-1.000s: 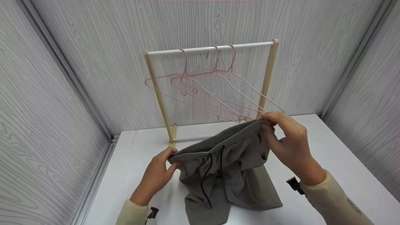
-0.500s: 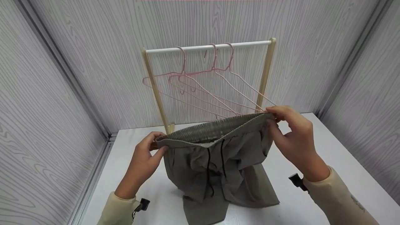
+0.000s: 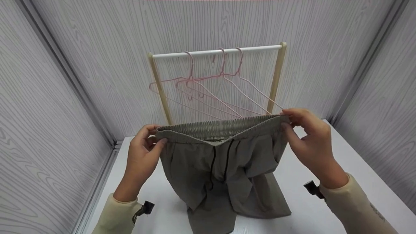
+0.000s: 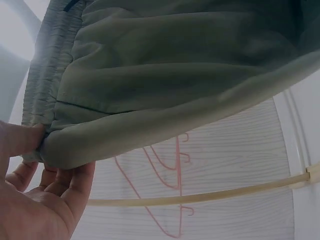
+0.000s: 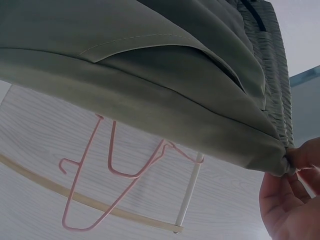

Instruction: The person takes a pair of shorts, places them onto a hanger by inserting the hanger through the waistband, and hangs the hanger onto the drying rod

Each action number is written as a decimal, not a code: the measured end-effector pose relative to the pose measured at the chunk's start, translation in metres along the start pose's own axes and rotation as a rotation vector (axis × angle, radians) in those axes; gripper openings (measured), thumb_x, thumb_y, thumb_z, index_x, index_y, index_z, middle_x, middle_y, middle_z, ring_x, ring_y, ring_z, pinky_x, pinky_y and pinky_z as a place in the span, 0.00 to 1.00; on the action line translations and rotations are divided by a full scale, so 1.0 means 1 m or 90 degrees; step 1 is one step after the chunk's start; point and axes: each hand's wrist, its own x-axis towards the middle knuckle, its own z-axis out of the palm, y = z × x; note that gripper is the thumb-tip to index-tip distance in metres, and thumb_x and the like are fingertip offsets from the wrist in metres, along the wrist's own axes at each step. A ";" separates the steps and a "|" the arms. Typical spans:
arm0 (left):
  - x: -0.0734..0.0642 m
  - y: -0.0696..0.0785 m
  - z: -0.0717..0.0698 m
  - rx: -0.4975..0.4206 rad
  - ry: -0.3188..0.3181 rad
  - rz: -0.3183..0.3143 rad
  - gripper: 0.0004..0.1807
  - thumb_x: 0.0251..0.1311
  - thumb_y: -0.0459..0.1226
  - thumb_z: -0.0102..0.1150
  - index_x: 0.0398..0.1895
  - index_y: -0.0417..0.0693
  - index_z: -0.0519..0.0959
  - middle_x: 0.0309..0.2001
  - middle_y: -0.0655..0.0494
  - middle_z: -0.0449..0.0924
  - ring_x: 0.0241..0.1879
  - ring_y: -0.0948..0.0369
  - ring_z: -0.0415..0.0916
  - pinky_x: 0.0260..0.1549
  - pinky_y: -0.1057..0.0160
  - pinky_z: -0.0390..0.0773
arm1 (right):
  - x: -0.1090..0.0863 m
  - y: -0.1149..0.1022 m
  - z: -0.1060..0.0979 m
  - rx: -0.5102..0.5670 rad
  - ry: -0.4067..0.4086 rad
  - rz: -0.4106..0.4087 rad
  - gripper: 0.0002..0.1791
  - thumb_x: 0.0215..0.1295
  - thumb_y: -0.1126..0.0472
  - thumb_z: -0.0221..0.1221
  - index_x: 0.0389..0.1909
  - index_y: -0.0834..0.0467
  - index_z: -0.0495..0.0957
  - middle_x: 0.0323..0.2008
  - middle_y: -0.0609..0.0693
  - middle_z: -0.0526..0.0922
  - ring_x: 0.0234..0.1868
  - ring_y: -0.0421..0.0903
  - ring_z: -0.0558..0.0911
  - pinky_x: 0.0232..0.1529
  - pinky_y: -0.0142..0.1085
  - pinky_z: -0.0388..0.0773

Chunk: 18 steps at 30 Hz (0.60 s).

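Pants [image 3: 235,177], one pair, at six o'clock from hangers [image 3: 223,65]: apparently the spreading step, left hand [image 3: 142,151] and right hand [image 3: 310,139] grips clamped on waistband [image 3: 227,126] at nine and three, next move likely calling for even tension.

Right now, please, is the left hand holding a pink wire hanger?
No, the left hand pinches the grey elastic waistband, and the hangers hang behind it.

Soft light, hazy wrist views, white left-wrist corner glare [image 4: 14,32]

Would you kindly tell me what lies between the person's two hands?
The elastic waistband of the drawstring pants spans from left hand to right hand in the head view.
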 end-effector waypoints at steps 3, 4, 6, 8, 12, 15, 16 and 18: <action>0.004 0.004 -0.003 -0.017 0.019 0.018 0.17 0.73 0.26 0.65 0.62 0.41 0.81 0.51 0.50 0.83 0.46 0.57 0.87 0.43 0.68 0.85 | 0.002 -0.001 0.000 0.012 -0.003 0.017 0.21 0.60 0.86 0.66 0.51 0.66 0.88 0.44 0.58 0.91 0.41 0.35 0.85 0.46 0.24 0.80; 0.005 0.006 -0.004 -0.022 0.025 0.023 0.17 0.73 0.25 0.65 0.62 0.41 0.81 0.51 0.50 0.83 0.46 0.57 0.87 0.42 0.68 0.85 | 0.002 -0.001 -0.001 0.019 -0.004 0.023 0.22 0.60 0.86 0.65 0.52 0.66 0.88 0.45 0.58 0.91 0.42 0.35 0.86 0.46 0.24 0.81; 0.007 0.011 -0.006 -0.039 0.036 0.032 0.16 0.73 0.24 0.65 0.61 0.39 0.81 0.50 0.49 0.83 0.44 0.56 0.87 0.40 0.68 0.85 | 0.004 -0.003 -0.001 0.036 -0.004 0.033 0.22 0.60 0.87 0.65 0.52 0.66 0.88 0.46 0.58 0.91 0.42 0.36 0.86 0.46 0.24 0.82; 0.009 0.017 -0.007 -0.059 0.048 0.039 0.15 0.73 0.24 0.64 0.60 0.37 0.81 0.49 0.49 0.82 0.44 0.56 0.87 0.40 0.68 0.85 | 0.007 -0.006 -0.002 0.049 0.000 0.039 0.22 0.60 0.87 0.65 0.52 0.66 0.88 0.46 0.58 0.91 0.42 0.38 0.87 0.46 0.25 0.82; 0.009 0.033 -0.009 -0.117 0.066 0.062 0.14 0.72 0.22 0.64 0.58 0.33 0.81 0.48 0.47 0.81 0.45 0.56 0.87 0.41 0.68 0.86 | 0.013 -0.016 -0.006 0.075 0.024 0.039 0.20 0.61 0.87 0.64 0.51 0.70 0.88 0.45 0.61 0.90 0.42 0.40 0.88 0.45 0.26 0.84; 0.006 0.048 -0.012 -0.157 0.076 0.093 0.13 0.71 0.22 0.64 0.57 0.30 0.81 0.47 0.45 0.80 0.45 0.56 0.87 0.41 0.68 0.86 | 0.019 -0.029 -0.011 0.102 0.055 0.036 0.17 0.61 0.87 0.63 0.49 0.74 0.87 0.44 0.64 0.90 0.41 0.43 0.88 0.39 0.26 0.84; 0.006 0.053 -0.012 -0.168 0.079 0.104 0.13 0.71 0.21 0.65 0.56 0.29 0.81 0.47 0.44 0.80 0.45 0.56 0.88 0.41 0.68 0.86 | 0.021 -0.033 -0.012 0.113 0.068 0.034 0.16 0.61 0.87 0.62 0.48 0.75 0.86 0.44 0.64 0.90 0.41 0.43 0.88 0.37 0.25 0.84; 0.005 0.063 -0.014 -0.182 0.089 0.127 0.13 0.70 0.21 0.65 0.55 0.29 0.82 0.46 0.44 0.81 0.44 0.56 0.88 0.39 0.68 0.86 | 0.026 -0.042 -0.016 0.137 0.097 0.029 0.14 0.62 0.87 0.62 0.47 0.78 0.85 0.43 0.65 0.90 0.40 0.45 0.87 0.33 0.24 0.82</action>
